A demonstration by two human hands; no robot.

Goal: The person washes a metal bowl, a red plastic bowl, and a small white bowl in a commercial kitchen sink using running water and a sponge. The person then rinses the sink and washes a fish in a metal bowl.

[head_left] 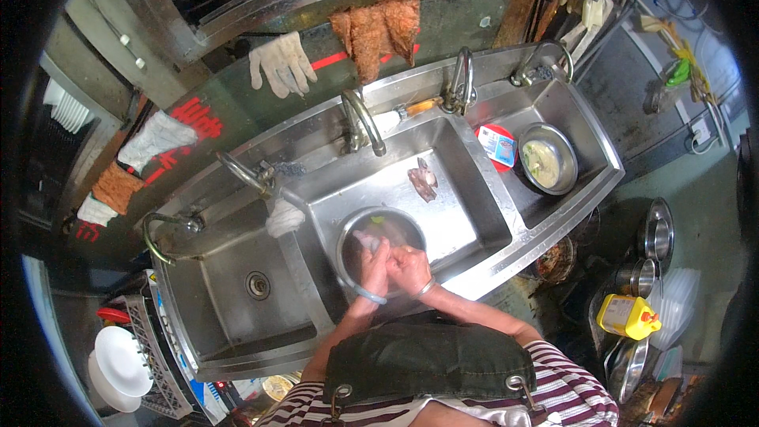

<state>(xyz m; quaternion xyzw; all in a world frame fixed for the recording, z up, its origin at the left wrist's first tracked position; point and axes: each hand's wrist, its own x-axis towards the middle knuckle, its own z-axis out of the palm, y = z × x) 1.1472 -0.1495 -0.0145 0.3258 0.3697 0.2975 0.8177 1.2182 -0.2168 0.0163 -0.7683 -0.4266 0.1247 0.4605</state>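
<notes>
My left hand and my right hand meet over a round stainless steel bowl in the middle sink basin. A pale, slippery piece of raw food, possibly squid or meat, sticks out past my left fingers. Closed against the left hand, my right fingers appear to pinch the same piece, though its near end is hidden. Liquid, more pale food and a green scrap show inside the bowl. Beyond it, brownish-purple scraps of skin or flesh lie on the basin floor.
The steel sink has several curved faucets. A white cloth drapes the left divider. In the right basin, a metal bowl of cloudy liquid stands beside a red container. Gloves and brown cloths hang behind. A yellow jug stands right.
</notes>
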